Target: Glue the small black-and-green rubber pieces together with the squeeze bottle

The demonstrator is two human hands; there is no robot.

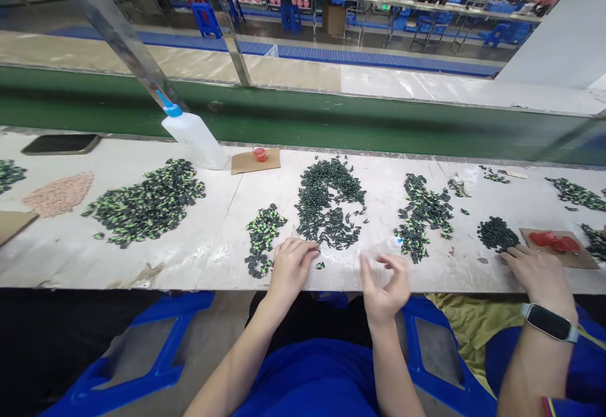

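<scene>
Dark green: central pile [312, 199] of small pieces, taken as landmark. Head view, the only one. It lies on the white worktop [222, 240], just beyond my hands.

Risks, as I judge them:
1. Mixing. A black-and-green pile [266, 228] sits just left of the central pile; a sideways drag of my wrist could run the two together.
2. Loss. One loose piece [320, 265] lies on the near side of the central pile, between it and the worktop's front edge; a sleeve or palm could sweep it off.
3. Knock. A clear object with a blue tip [400, 240] is right of the central pile, near another green-flecked pile [428, 202]; a loose grip or a careless swing could push it in.

Hands. Left hand [294, 264]: fingers bunched, thumb and forefinger narrow, at the near edge of the central pile; whether a piece is pinched, cannot tell. Right hand [387, 287]: right of the central pile's near edge, fingers curled, moderate gap, beside the clear object; blurred, so whether it grips that, cannot tell.
</scene>
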